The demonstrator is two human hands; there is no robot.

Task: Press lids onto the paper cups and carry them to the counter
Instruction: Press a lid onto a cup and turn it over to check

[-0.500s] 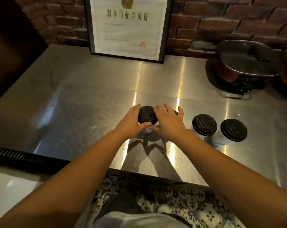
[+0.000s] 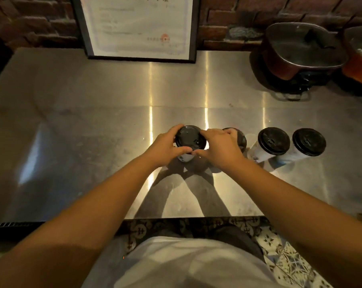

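Both hands are clamped on one black lid (image 2: 190,137) seated on a white paper cup (image 2: 185,157), which stands on the stainless desk (image 2: 72,125) about midway between its left and right edges and nearer the front edge than the back. The left hand (image 2: 165,146) curls round the lid's left rim, thumb on the near side. The right hand (image 2: 219,149) curls round the right rim, its thumb tip close to the left thumb at the near side of the lid; whether the thumbs touch cannot be told.

A second lidded cup (image 2: 241,139) stands just beside the right hand, largely hidden behind it. Two more lidded cups, the third cup (image 2: 273,141) and the fourth cup (image 2: 309,142), continue the row toward the right edge, close together; contact between them cannot be confirmed.

A framed certificate (image 2: 138,28) leans against the brick wall (image 2: 30,23) at the back edge, centre-left. A covered copper-coloured pot (image 2: 300,53) sits on a black burner (image 2: 292,86) in the back right corner, with another vessel (image 2: 361,59) cut off by the frame beside it.

The whole left half of the desk is bare steel from back edge to front edge. A bare strip also runs along the front edge under both forearms. A black slotted grille (image 2: 9,225) borders the front left corner.
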